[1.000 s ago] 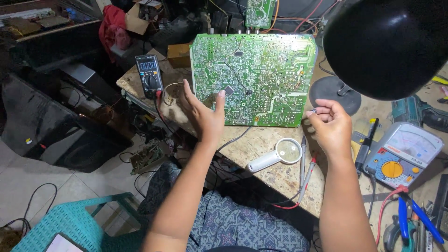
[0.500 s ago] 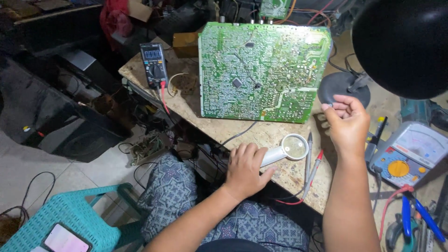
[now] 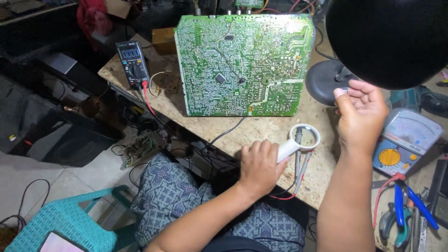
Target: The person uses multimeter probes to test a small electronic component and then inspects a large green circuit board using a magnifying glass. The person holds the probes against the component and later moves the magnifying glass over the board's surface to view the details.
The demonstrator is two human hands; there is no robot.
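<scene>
Green circuit board (image 3: 242, 63) (silver-speckled with solder), white magnifier (image 3: 298, 142), black lamp shade (image 3: 387, 39), teal woven stool (image 3: 65, 224), blue-grey patterned trousers (image 3: 172, 196).

Bare forearms; blue patterned garment (image 3: 186, 196) covers the lap.

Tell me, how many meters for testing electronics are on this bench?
2. A dark digital multimeter lies left of the green circuit board; a pale analog meter with a yellow dial sits at the right, beyond the right hand. The lamp may hide others.
</scene>
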